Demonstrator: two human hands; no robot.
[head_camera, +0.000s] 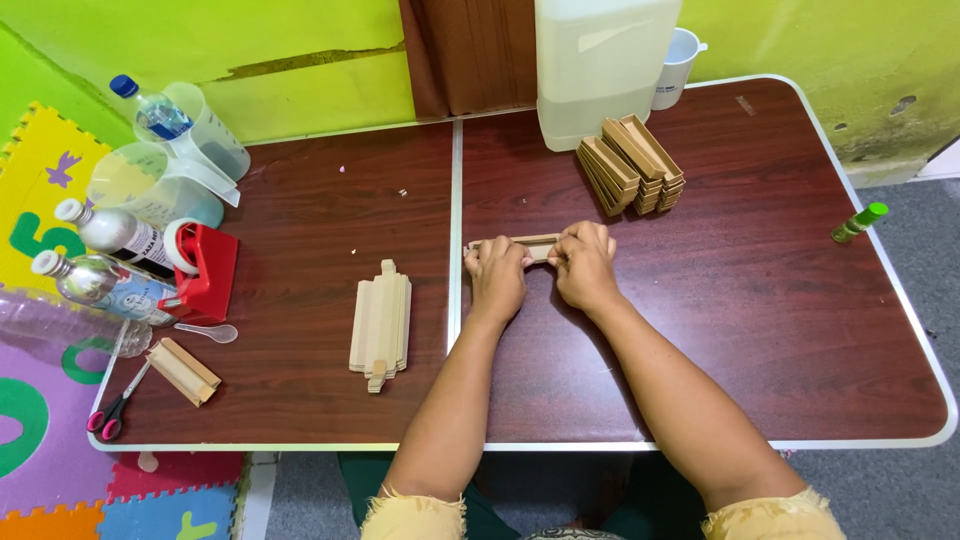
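Tan cardboard piece (530, 245), dark red-brown table (780, 300), red tape dispenser (205, 270).

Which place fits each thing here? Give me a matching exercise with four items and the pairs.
Things:
1. stack of folded cardboard boxes
2. flat cardboard blanks
3. scissors
4. green glue stick

Places:
A. near left corner of the table
B. right edge of the table
C. far side, before the white canister
D. left half, beside the centre seam

Pairs: 1-C, 2-D, 3-A, 4-B

Both hands, left hand and right hand, grip a small cardboard box at mid-table.
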